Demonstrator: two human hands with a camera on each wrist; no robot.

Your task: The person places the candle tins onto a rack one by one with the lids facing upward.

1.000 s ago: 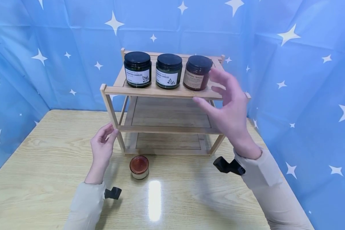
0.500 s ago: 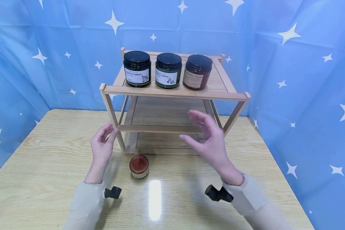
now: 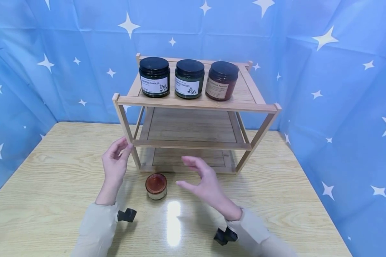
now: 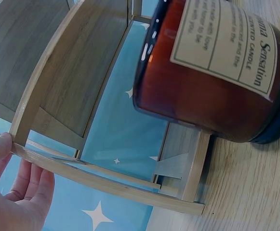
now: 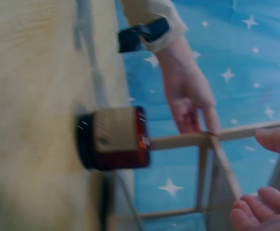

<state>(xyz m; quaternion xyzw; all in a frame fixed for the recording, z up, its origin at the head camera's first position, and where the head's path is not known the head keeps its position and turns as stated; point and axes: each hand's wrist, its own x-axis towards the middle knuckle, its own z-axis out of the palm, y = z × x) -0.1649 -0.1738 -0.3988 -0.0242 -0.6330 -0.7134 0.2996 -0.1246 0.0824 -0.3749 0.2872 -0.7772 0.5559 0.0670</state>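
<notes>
My left hand [image 3: 114,160] pinches the left front post of the wooden shelf rack [image 3: 193,144] between thumb and fingers, as the left wrist view also shows. An amber glass candle jar [image 3: 156,185] with a paper label stands upside down on the table in front of the rack, its black lid [image 5: 85,141] at the bottom. To the right of this jar my right hand [image 3: 207,184] hovers, thumb and fingers spread apart and holding nothing. On the top shelf stand two dark green candle jars [image 3: 154,77] and a brown candle jar [image 3: 221,82], all upright with black lids.
The rack has a middle shelf [image 3: 193,125] and a bottom shelf [image 3: 186,157]. Blue cloth with white stars [image 3: 325,78] hangs behind and at the sides of the pale wood table [image 3: 276,192]. Black wrist cameras [image 3: 127,215] are strapped to both sleeves.
My right hand has moved from beside the brown jar on the top shelf down and left towards the amber jar on the table. My left hand has stayed on the post.
</notes>
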